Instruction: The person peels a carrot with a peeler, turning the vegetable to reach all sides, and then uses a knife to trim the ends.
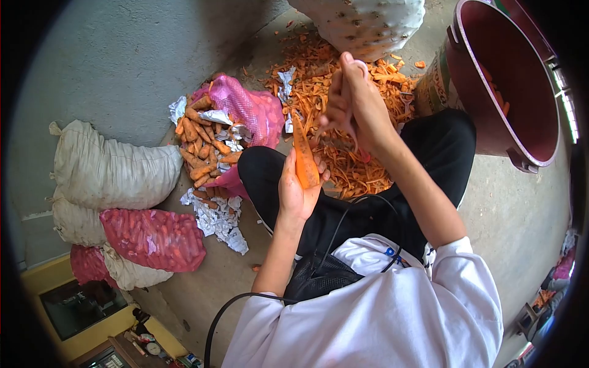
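In my left hand [296, 191] is a large carrot [303, 153], its thin end pointing up and away from me; the skin looks smooth and bright orange with dark specks on the thick end. My right hand [362, 101] is raised just right of the carrot, fingers curled around a pale pink peeler [351, 126], whose blade I cannot make out. Below both hands a wide heap of carrot peelings [368, 178] covers the floor between my legs. On the left, unpeeled carrots [199, 144] spill from an opened pink mesh bag [248, 110].
A deep maroon tub [469, 116] with some carrots [494, 92] inside stands at the right. White sacks [110, 165] and a full red mesh bag [153, 242] are stacked at the left. Torn paper [218, 221] lies near my knee. Another white sack [368, 27] stands beyond the peelings.
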`<state>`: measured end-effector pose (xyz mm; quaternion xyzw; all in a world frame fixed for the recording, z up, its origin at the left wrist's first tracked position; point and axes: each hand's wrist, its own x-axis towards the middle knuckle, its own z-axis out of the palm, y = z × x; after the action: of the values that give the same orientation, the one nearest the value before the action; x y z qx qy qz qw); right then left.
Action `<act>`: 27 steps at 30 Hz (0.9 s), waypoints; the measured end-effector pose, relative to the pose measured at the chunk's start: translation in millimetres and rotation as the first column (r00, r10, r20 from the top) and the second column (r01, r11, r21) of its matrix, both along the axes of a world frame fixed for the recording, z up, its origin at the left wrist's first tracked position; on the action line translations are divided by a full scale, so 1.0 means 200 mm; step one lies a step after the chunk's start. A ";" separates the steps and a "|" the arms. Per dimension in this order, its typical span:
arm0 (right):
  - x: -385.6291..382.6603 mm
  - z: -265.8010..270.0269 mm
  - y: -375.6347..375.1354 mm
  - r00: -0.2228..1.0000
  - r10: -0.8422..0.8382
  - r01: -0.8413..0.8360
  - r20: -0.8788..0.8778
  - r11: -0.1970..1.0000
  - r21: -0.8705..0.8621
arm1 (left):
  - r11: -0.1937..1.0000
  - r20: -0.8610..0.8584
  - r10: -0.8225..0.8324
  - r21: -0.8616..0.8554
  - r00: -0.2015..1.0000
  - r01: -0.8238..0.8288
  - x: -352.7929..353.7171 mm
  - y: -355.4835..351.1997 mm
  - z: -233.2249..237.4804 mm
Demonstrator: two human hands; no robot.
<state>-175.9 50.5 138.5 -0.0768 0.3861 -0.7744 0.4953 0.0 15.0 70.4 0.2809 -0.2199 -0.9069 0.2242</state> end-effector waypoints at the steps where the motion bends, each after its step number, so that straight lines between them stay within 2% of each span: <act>1: 0.03 0.03 0.03 0.995 0.018 -0.017 0.099 1.000 -0.018 | 1.000 0.011 0.005 -0.027 1.000 -0.004 -0.02 0.01 0.04; 3: 0.09 0.06 0.06 0.987 -0.002 0.005 0.160 1.000 -0.018 | 0.997 0.068 0.011 -0.083 0.998 -0.005 -0.05 0.03 0.07; 7: 0.21 0.09 0.06 0.977 0.006 -0.003 0.212 1.000 -0.018 | 0.995 -0.039 -0.013 -0.101 0.999 0.009 0.00 0.02 0.05; 10: 0.24 0.04 0.06 0.969 0.025 -0.016 0.245 0.999 -0.040 | 1.000 -0.069 -0.006 0.006 0.998 0.006 0.00 0.03 0.08; 13: 0.25 0.02 0.07 0.966 -0.002 0.015 0.260 0.999 -0.049 | 0.998 0.031 0.058 -0.007 0.998 -0.057 -0.01 0.05 0.11; 18: 0.25 0.01 0.08 0.954 -0.053 0.068 0.296 0.997 -0.041 | 0.996 0.015 0.064 -0.058 0.998 -0.063 -0.03 0.07 0.12; 22: 0.25 -0.01 0.09 0.970 -0.091 0.104 0.227 0.994 -0.045 | 0.997 -0.054 -0.005 -0.079 0.999 0.001 0.00 0.06 0.07; 24: 0.25 0.00 0.09 0.975 -0.106 0.112 0.197 0.993 -0.019 | 0.997 0.010 0.011 -0.078 1.000 -0.010 -0.01 0.07 0.08; 27: 0.23 0.01 0.08 0.988 0.004 -0.010 0.153 0.999 0.038 | 0.997 0.039 -0.006 -0.071 0.999 0.009 -0.01 0.09 0.12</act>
<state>-129.4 67.0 140.8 -0.0090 0.3619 -0.7686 0.5275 -2.2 32.2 93.5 0.2893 -0.2572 -0.8938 0.2264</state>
